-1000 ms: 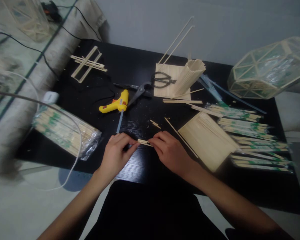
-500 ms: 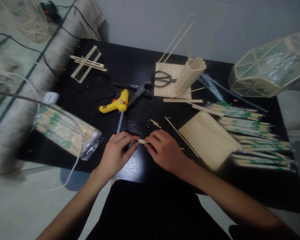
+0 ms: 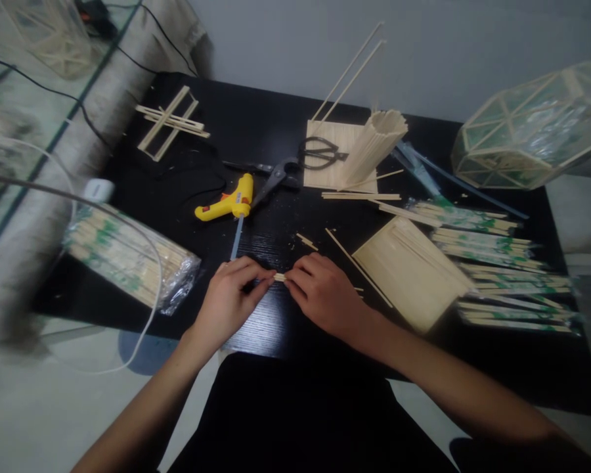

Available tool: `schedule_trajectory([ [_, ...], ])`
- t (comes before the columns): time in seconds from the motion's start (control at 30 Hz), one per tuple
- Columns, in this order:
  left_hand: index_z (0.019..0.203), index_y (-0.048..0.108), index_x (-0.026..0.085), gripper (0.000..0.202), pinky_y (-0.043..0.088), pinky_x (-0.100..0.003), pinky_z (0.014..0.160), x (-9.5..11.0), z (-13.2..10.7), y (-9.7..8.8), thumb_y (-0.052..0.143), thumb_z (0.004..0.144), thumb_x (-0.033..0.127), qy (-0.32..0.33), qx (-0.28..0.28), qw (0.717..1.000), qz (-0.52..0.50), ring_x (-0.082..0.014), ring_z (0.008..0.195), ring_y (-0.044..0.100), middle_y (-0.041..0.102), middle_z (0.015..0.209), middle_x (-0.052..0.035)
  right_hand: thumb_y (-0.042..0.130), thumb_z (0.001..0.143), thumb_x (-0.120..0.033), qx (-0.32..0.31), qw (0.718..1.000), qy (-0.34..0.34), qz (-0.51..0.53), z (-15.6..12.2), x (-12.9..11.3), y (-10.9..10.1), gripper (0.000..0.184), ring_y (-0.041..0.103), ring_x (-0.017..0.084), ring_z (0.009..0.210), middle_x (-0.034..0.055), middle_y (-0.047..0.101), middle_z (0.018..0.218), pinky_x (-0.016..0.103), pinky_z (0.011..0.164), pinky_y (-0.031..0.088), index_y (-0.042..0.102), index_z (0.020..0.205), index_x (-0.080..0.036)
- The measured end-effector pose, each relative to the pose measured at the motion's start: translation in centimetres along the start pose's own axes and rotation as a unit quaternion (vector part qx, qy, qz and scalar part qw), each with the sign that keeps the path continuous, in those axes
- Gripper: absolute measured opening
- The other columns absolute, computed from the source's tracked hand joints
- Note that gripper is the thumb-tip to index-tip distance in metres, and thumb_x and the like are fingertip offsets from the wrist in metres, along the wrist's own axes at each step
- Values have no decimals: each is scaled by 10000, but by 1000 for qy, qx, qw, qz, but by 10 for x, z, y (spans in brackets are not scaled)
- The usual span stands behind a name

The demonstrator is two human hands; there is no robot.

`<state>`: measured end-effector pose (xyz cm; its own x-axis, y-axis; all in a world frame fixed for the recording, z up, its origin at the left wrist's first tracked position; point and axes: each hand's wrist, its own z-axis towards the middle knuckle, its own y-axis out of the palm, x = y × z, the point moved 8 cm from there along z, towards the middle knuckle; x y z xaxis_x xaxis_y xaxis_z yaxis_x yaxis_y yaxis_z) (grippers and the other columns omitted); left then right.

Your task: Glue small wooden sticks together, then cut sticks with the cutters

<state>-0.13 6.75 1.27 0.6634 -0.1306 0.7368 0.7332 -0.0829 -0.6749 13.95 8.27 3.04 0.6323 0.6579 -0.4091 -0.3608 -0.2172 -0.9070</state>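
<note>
My left hand (image 3: 229,299) and my right hand (image 3: 320,292) meet at the near edge of the black table (image 3: 256,135). Both pinch the short wooden sticks (image 3: 279,277) that lie flat between the fingertips; only a small pale bit of them shows. A glue stick (image 3: 236,239) juts from the yellow glue gun (image 3: 226,202) just beyond my left hand. To the right of my right hand lies a flat panel of glued sticks (image 3: 410,270) with a long thin stick (image 3: 357,266) along its left edge.
Black pliers (image 3: 276,176) and scissors (image 3: 320,152) lie behind the glue gun. A stick cylinder (image 3: 372,148) stands on a square mat. Wrapped chopsticks (image 3: 492,263) spread at the right, a bag of them (image 3: 128,263) at the left. A faceted frame (image 3: 532,131) sits far right.
My right hand has slid left toward the left hand, so less of the short sticks shows between the fingertips. The view has shifted slightly.
</note>
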Motion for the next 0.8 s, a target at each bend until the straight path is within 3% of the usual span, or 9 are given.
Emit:
schedule_trajectory([
  [0.13, 886, 737, 238, 67, 489, -354, 818, -1, 2, 0, 698, 941, 242, -10, -12, 1000, -11, -194, 879, 680, 737, 934, -14, 531, 1024, -148, -1, 1000, -1, 4, -1, 0, 1, 221, 590, 232, 900, 96, 681, 911, 379, 852, 480, 723, 916, -142],
  [0.4, 1112, 750, 277, 187, 462, -346, 799, -5, -1, -2, 707, 934, 240, -10, -25, 1000, -1, -181, 847, 642, 676, 887, -2, 517, 1029, -145, 9, 1000, 9, 16, -3, 0, 3, 237, 586, 219, 897, 91, 667, 909, 365, 839, 486, 706, 886, -150],
  [0.63, 975, 748, 246, 99, 464, -359, 824, -1, 0, -2, 653, 970, 273, -16, 12, 1000, 13, -180, 841, 643, 693, 875, -7, 524, 1022, -135, 3, 1000, 13, 16, -3, 0, 4, 212, 586, 219, 895, 95, 668, 913, 370, 854, 487, 704, 910, -146],
  [0.8, 907, 745, 245, 72, 474, -349, 806, 0, 5, -2, 677, 929, 241, -38, 7, 999, 6, -185, 825, 654, 702, 846, 2, 536, 1013, -123, 13, 1000, 15, 23, -3, 0, 3, 200, 584, 221, 893, 89, 669, 909, 371, 853, 491, 703, 905, -151],
])
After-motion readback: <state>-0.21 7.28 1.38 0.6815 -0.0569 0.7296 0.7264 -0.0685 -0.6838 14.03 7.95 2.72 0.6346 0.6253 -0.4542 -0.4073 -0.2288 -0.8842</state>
